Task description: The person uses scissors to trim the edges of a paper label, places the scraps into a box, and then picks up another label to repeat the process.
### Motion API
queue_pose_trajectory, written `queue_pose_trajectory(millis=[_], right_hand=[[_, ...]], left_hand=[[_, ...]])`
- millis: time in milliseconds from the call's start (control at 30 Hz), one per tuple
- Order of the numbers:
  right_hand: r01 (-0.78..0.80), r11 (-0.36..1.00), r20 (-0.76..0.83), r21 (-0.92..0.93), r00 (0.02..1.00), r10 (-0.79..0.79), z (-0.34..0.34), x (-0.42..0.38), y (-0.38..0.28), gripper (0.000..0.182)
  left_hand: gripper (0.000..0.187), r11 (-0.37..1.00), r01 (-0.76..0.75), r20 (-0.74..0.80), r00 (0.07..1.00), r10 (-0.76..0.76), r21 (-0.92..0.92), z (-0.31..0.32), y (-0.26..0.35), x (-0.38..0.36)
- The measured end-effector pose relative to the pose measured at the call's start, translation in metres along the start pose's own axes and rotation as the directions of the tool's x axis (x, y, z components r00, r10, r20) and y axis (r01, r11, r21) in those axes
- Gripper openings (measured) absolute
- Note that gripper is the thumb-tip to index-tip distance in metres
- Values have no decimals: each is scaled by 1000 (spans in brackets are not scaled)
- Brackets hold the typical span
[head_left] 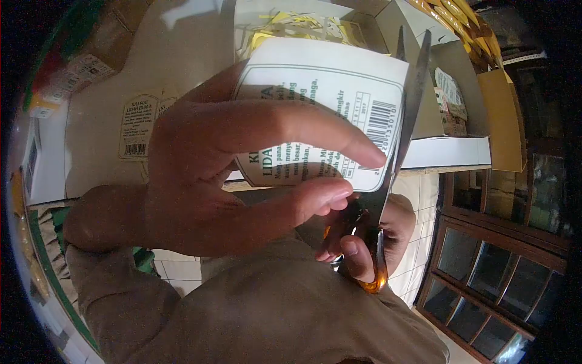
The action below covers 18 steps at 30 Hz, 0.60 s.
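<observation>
My left hand (242,139) pinches a white printed label (327,79) with green lettering, a green border and a barcode, its thumb and fingers near the right end. My right hand (394,224), partly hidden behind the label and the other hand, grips a pair of scissors (417,91) by its amber handles. The blades point up along the label's right edge, their tips apart, with the paper's upper right corner close to them. On the table to the left lie similar labels (138,128), partly covered by my left hand.
A white box (242,27) with yellow and white paper strips stands behind the label. Right of it, another box (470,91) contains printed labels. Orange-yellow packets (467,24) lie at the upper right. Small cartons (79,76) sit at the left, and a glass-paned wooden cabinet (485,267) stands right.
</observation>
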State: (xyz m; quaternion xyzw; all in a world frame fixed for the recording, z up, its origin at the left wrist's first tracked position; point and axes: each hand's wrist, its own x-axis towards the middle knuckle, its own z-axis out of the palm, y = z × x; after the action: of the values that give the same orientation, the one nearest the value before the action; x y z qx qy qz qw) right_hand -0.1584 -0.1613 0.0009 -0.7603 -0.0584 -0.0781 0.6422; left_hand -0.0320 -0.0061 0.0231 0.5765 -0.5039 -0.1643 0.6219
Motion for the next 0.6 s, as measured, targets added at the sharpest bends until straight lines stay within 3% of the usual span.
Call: queue_pose_trajectory(millis=[133, 200, 267, 300, 367, 600], right_hand=[[3, 1000, -10, 29, 1000, -3, -3, -1, 2, 28], [-78, 997, -3, 15, 997, 78, -6, -2, 0, 36], [-104, 990, -30, 96, 994, 107, -5, -9, 2, 35], [-127, 976, -54, 177, 989, 138, -4, -13, 4, 39], [-89, 984, -19, 157, 995, 93, -8, -14, 8, 40], [-170, 945, -58, 281, 979, 194, -2, -16, 3, 41]], left_hand=[[19, 1000, 12, -5, 1000, -12, -2, 0, -2, 1], [18, 999, 43, -11, 999, -43, 4, -2, -1, 3], [18, 959, -117, 124, 988, 87, 260, -8, 0, 9], [18, 959, -117, 125, 988, 86, 259, -7, -1, 9], [19, 969, -89, 94, 993, 68, 232, -3, -4, 8], [19, 981, -61, 93, 995, 44, 185, -5, -3, 9]])
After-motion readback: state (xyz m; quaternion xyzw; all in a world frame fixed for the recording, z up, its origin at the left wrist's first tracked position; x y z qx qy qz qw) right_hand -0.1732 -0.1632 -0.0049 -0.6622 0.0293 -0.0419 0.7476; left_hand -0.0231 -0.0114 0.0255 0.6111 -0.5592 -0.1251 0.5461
